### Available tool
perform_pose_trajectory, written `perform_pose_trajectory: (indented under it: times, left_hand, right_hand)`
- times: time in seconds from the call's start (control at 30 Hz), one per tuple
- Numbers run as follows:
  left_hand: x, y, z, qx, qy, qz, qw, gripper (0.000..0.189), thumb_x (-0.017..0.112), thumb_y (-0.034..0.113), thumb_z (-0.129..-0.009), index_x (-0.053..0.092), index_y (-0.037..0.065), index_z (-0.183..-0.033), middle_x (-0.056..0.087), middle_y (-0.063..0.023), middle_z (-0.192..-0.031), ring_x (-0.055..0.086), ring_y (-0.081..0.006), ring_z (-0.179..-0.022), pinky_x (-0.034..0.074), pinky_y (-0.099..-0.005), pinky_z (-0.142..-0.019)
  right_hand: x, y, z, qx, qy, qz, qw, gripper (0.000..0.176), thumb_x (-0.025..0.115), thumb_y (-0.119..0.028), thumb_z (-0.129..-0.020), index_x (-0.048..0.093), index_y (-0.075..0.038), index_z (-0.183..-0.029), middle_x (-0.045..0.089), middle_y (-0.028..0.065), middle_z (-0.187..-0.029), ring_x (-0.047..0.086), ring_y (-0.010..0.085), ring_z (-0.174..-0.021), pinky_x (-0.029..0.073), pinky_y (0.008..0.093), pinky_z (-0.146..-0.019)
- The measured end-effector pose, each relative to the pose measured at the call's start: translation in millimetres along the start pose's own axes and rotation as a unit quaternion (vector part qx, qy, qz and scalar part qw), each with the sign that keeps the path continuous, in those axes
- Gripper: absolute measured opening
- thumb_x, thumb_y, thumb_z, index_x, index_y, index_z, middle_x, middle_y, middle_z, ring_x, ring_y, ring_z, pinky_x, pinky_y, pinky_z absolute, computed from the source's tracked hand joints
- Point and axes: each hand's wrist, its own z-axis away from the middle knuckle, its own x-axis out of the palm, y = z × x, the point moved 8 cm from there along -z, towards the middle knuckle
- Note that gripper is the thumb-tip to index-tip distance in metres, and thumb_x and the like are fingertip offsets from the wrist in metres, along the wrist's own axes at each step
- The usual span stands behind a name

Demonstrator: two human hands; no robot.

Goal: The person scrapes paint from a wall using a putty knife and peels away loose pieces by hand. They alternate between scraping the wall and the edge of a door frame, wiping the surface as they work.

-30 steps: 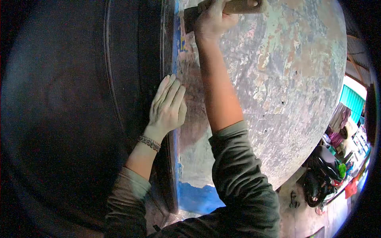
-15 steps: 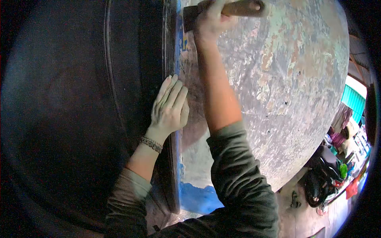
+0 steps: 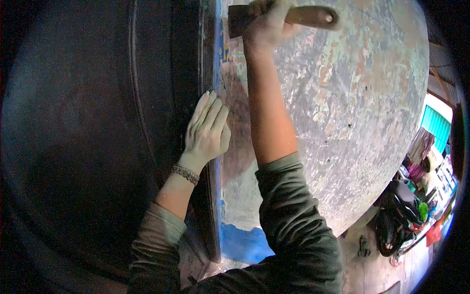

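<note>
My right hand is wrapped round a scraper near the top of the view, its dark flat blade pointing left at the edge of the patchy, worn wall. Lower down, my left hand lies with its fingers stretched out on the dark frame, where the frame meets the wall. Its palm is hidden. Blue paint shows at the bottom of the wall and in a thin strip along the frame.
A dark panel fills the left side. At the lower right stands a black motorcycle on a pale floor, with piled goods behind it. Farther back is a teal corrugated sheet.
My right hand and the scraper have moved slightly right and down, and the handle is tilted a little more. My left hand has barely shifted.
</note>
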Motion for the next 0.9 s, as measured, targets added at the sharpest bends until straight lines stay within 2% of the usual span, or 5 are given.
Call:
perform_pose_trajectory:
  times: [0.03,0.07,0.17,0.27,0.9]
  left_hand:
    - [-0.8,-0.2,-0.1,0.004,-0.002,-0.006,1.0,0.029,0.055,0.006,-0.077,0.06,-0.009,-0.102,0.059,-0.0251,-0.112,0.052,-0.0411,-0.119,0.032,-0.0515,-0.111]
    - [-0.5,1.1,1.6,0.006,-0.007,-0.009,1.0,0.03,0.055,0.008,-0.079,0.06,-0.008,-0.103,0.059,-0.0242,-0.112,0.052,-0.0396,-0.119,0.031,-0.0484,-0.113]
    - [-1.0,1.6,0.7,0.006,-0.003,-0.01,1.0,0.028,0.055,0.008,-0.079,0.061,-0.008,-0.102,0.06,-0.0242,-0.111,0.052,-0.0394,-0.119,0.031,-0.0483,-0.113]
    - [2.0,0.1,2.4,0.009,0.001,-0.003,1.0,0.029,0.055,0.005,-0.077,0.059,-0.009,-0.102,0.059,-0.0258,-0.113,0.052,-0.0425,-0.119,0.033,-0.0548,-0.11]
    - [0.6,2.6,3.8,0.006,-0.003,-0.014,1.0,0.029,0.055,0.006,-0.076,0.061,-0.009,-0.1,0.06,-0.0252,-0.111,0.053,-0.0408,-0.119,0.032,-0.0495,-0.112]
  right_hand:
    - [-3.0,3.5,-0.3,0.028,0.01,-0.036,0.999,0.032,0.06,-0.004,-0.09,0.041,-0.012,-0.065,0.042,-0.0027,-0.053,0.038,0.0075,-0.042,0.032,0.0252,-0.04]
    - [-4.5,1.2,8.3,0.018,0.086,0.132,0.987,0.033,0.059,-0.007,-0.091,0.042,-0.011,-0.063,0.041,-0.0022,-0.053,0.038,0.0079,-0.042,0.033,0.0256,-0.04]
    - [13.4,-0.8,9.8,-0.043,-0.034,0.106,0.993,0.036,0.06,-0.007,-0.091,0.04,-0.012,-0.061,0.043,-0.0014,-0.052,0.039,0.0084,-0.041,0.034,0.0265,-0.04]
    - [4.1,-5.5,1.8,-0.041,0.023,0.029,0.998,0.036,0.062,-0.005,-0.089,0.041,-0.012,-0.061,0.043,-0.0009,-0.052,0.039,0.0085,-0.041,0.033,0.0265,-0.04]
    - [1.5,-1.7,14.1,-0.018,0.042,0.094,0.995,0.033,0.058,-0.007,-0.09,0.046,-0.008,-0.059,0.049,0.0013,-0.054,0.043,0.0096,-0.044,0.036,0.0275,-0.043]
